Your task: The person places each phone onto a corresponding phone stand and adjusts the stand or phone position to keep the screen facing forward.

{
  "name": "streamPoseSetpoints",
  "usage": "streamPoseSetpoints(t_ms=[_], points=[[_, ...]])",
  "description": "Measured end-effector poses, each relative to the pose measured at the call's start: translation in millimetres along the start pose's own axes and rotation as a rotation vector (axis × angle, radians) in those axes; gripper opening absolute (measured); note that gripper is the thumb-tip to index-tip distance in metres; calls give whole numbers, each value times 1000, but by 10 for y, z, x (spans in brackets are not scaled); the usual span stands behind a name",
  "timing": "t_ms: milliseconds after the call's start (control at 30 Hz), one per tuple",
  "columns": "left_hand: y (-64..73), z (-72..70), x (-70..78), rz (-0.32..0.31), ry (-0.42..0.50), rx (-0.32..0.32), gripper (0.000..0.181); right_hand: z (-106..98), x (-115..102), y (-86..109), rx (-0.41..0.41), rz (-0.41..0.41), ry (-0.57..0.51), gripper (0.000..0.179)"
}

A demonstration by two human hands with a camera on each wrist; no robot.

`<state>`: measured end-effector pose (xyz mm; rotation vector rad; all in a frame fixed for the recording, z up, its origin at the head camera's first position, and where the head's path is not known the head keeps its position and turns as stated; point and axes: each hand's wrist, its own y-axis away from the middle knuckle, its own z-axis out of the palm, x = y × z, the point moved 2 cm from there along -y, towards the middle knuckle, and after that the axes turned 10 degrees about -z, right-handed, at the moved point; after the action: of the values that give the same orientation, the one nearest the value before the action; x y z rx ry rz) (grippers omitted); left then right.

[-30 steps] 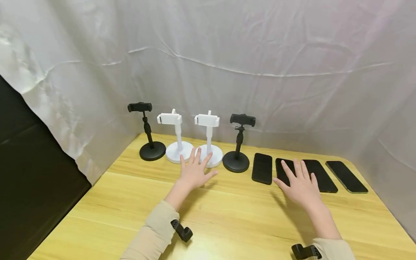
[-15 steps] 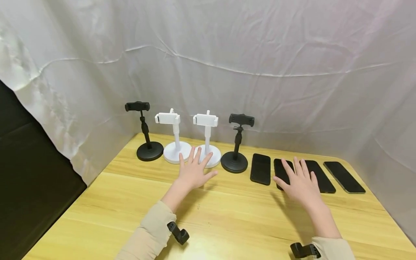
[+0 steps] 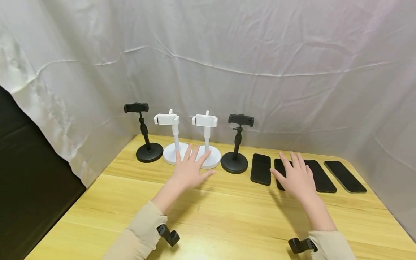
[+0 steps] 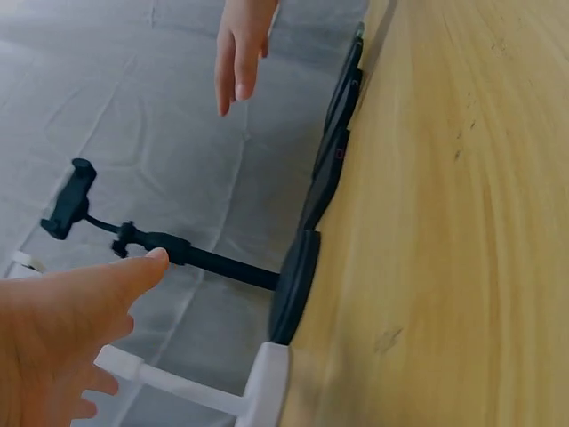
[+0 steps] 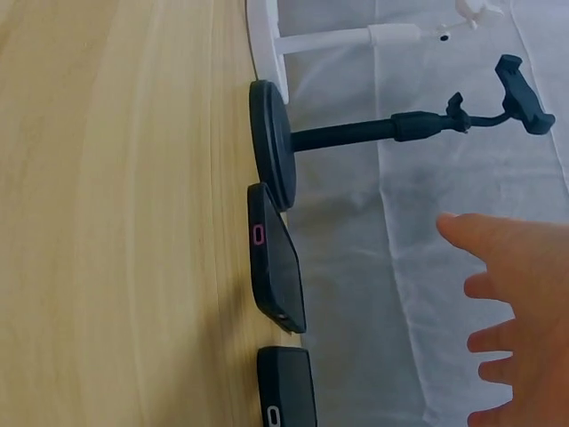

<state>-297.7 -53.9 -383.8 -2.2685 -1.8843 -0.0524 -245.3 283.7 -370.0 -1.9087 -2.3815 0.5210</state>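
Observation:
My left hand point(image 3: 187, 173) hovers over the table with fingers spread, holding nothing. In the head view its fingertips overlap the bases of two white phone stands point(image 3: 170, 119). Black phone stands flank that pair, one at the far left point(image 3: 149, 152) and one on the right point(image 3: 234, 162). Also spread and holding nothing, my right hand point(image 3: 297, 181) floats above the phones, partly covering the middle ones. Several dark phones lie flat in a row, from the leftmost phone point(image 3: 261, 169) to the rightmost phone point(image 3: 345, 176). Both wrist views show the hands raised off the tabletop.
The wooden table point(image 3: 208, 216) carries the stands and phones along its far edge. A pale curtain point(image 3: 253, 47) hangs right behind them and along both sides. Black cloth point(image 3: 35, 173) drapes at the left. Each sleeve bears a black wrist mount point(image 3: 168, 234).
Both hands have drifted slightly to the left, fingers still spread. The head view has shifted a little. Stands and phones stay where they were on the table.

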Motion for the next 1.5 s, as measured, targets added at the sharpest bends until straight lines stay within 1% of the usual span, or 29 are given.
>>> streamPoseSetpoints(t_ms=[133,267,567,767,1033,1200,1333,1500], points=[[33,-137,-63,14,21,13,75,11,-13,-62,50,-16,-4,74],[64,-257,-135,29,34,44,75,63,-17,-115,73,-11,-19,72],[84,-511,-265,53,28,118,74,201,-11,-194,69,28,-62,69],[78,-675,-410,35,28,135,73,323,-25,-256,58,62,-82,68],[44,-849,-605,12,46,158,73,494,-24,-358,61,109,-120,69],[29,-968,-725,-3,60,212,71,567,-37,-440,49,127,-138,70],[38,-1052,-830,-31,66,241,68,623,-46,-499,47,137,-150,69],[47,-1128,-984,-75,57,248,69,701,-53,-568,53,165,-188,67]])
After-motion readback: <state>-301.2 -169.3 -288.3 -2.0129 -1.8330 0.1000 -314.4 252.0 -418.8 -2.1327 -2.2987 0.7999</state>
